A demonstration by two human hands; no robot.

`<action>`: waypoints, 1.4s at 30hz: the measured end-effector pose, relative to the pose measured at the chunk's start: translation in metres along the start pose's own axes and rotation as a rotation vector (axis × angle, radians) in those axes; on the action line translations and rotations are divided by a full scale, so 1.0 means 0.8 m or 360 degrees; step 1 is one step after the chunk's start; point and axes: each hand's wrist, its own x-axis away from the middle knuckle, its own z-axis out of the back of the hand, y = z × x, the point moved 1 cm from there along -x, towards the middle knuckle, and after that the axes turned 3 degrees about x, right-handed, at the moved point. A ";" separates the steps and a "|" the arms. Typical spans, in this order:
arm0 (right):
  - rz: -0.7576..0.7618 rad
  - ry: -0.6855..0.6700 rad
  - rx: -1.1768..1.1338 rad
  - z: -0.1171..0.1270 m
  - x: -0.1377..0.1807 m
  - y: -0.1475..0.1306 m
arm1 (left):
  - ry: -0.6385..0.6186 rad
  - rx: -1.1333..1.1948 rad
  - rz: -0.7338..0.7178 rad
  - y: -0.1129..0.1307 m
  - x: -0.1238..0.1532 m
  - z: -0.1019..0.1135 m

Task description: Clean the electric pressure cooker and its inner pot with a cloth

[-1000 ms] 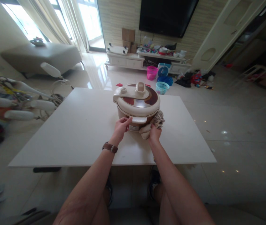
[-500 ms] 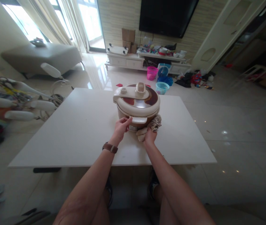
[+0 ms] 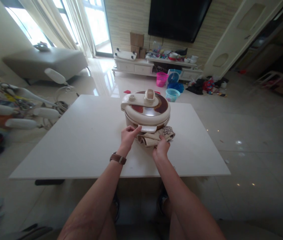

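Note:
A cream and brown pressure cooker (image 3: pixel 143 117) with its lid on stands on the white table (image 3: pixel 81 146). My left hand (image 3: pixel 129 137) grips the left end of the cooker's pale front handle (image 3: pixel 148 129), thumb on top and fingers curled. In my right hand (image 3: pixel 161 148) is a beige patterned cloth (image 3: pixel 153 139), pinched at its near edge. The cloth spreads out just below the handle, against the front of the cooker, and hides the lower part of its body.
Beyond the table stand a pink basket (image 3: pixel 161 79) and a light-blue basket (image 3: pixel 172 95). A low white cabinet (image 3: pixel 142 69) with clutter lines the wall under a television (image 3: pixel 178 20). A lamp with long white shades (image 3: pixel 55 76) lies at the left.
The cloth, bunched at the cooker's lower right before, now lies more spread out below the handle. My right hand has shifted slightly right and nearer to me. My left hand stays at the handle.

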 end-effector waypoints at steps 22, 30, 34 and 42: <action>0.0562 0.0226 0.0290 0.051 -0.128 -0.062 | -0.0371 0.0390 0.0434 -0.009 0.047 -0.085; 0.0375 0.0163 0.0235 0.078 -0.148 -0.085 | -0.0209 0.0443 0.0390 0.005 0.042 -0.024; 0.0202 -0.0035 0.0230 0.088 -0.156 -0.094 | 0.0025 0.0482 0.0339 0.015 0.021 0.037; 0.0117 -0.0249 0.0153 0.096 -0.155 -0.094 | 0.0585 0.0491 -0.0014 0.027 -0.041 0.111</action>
